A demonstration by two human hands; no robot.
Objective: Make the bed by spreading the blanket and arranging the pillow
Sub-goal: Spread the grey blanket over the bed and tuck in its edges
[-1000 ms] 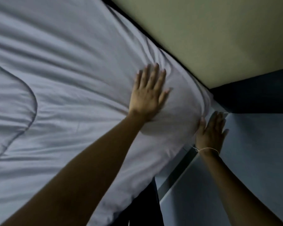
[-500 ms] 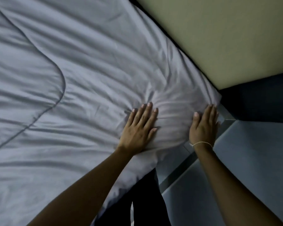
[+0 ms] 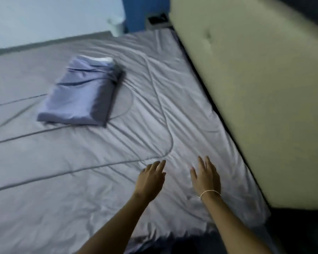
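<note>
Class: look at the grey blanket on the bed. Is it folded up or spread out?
Spread out. The blanket covers the bed up to the headboard, with only light wrinkles.

The blanket covers the bed, its right edge running along the headboard. The pillow lies on the blanket, well left of the headboard. Nearer the camera, the left hand and right hand are side by side over the blanket; whether they touch it is unclear.
</note>
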